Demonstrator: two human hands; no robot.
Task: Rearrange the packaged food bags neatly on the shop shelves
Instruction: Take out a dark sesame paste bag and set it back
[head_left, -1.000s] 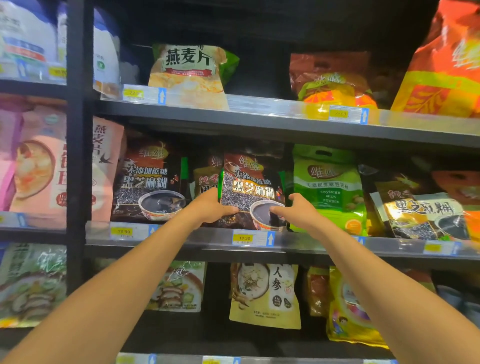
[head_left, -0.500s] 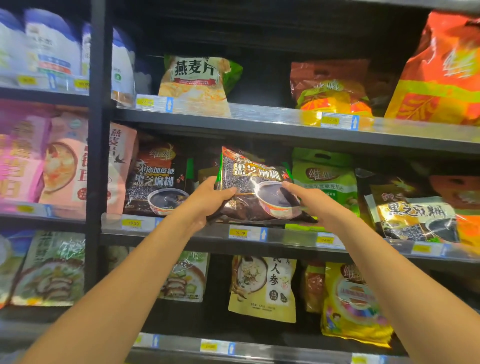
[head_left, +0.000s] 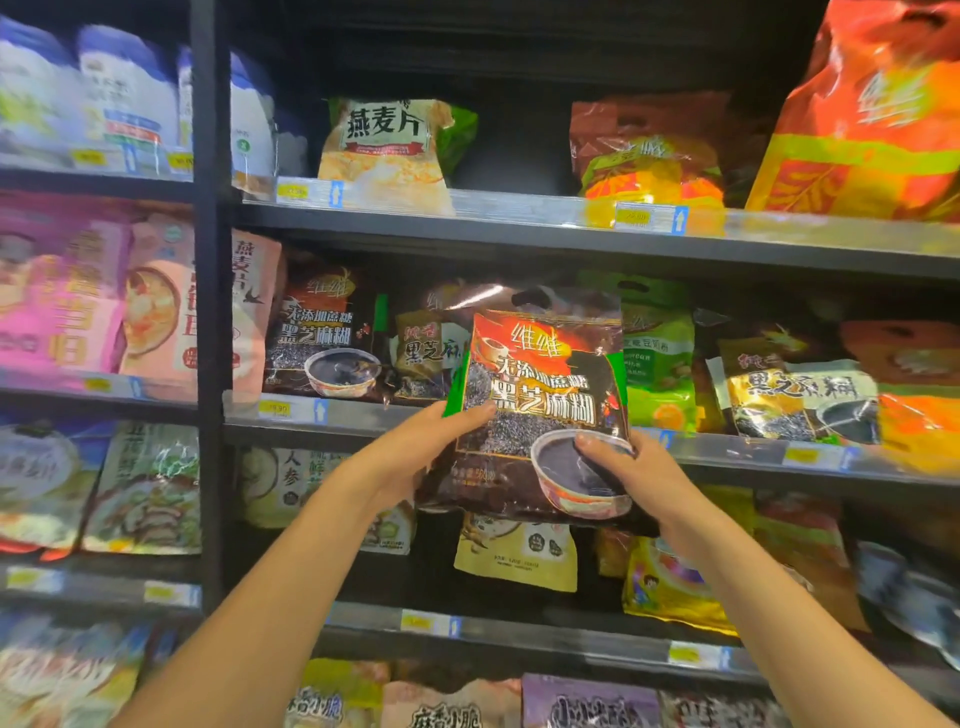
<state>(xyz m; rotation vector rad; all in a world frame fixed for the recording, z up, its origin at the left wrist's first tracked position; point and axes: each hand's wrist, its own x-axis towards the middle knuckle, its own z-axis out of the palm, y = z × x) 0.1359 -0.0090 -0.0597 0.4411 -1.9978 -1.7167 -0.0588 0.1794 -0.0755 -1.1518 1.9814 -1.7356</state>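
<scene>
A dark brown black-sesame paste bag with a bowl picture is held upright in front of the middle shelf, clear of it. My left hand grips its lower left edge. My right hand grips its lower right corner, thumb on the bowl picture. An identical bag stands on the middle shelf to the left. A smaller brown sesame bag stands behind the held one, partly hidden.
A green soy-milk powder bag and a gold sesame bag stand on the middle shelf to the right. Oat bag and orange bags fill the upper shelf. A black upright post divides the shelving. Lower shelves hold more bags.
Both hands have pulled the sesame bag off the middle shelf, out and down toward me, and turned it upright. The view has shifted slightly right.
</scene>
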